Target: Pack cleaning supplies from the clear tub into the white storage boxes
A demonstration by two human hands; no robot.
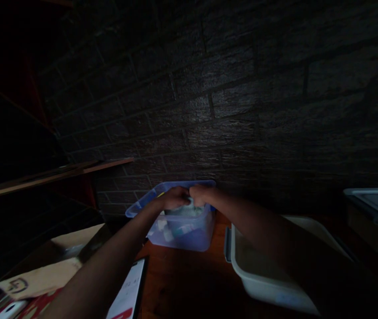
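A translucent blue plastic tub (179,239) stands against the wall, and both my hands reach over its near rim. My left hand (175,198) is closed, fingers curled down over the contents. Right beside it, almost touching, my right hand (201,195) is closed too. A pale greenish-white item (184,210) lies just beneath them, its kind unclear in the dim light. What the fingers pinch is hidden. Through the tub's side, blurred whitish shapes show, and a bit of yellow peeks out by my left hand.
To the right is an open whitish tub (248,279) under my forearm, then a lidded container (375,208). An open cardboard box (39,279) and a tablet-like screen (127,290) lie left on the wooden table (175,283). A shelf (109,166) juts out from the left.
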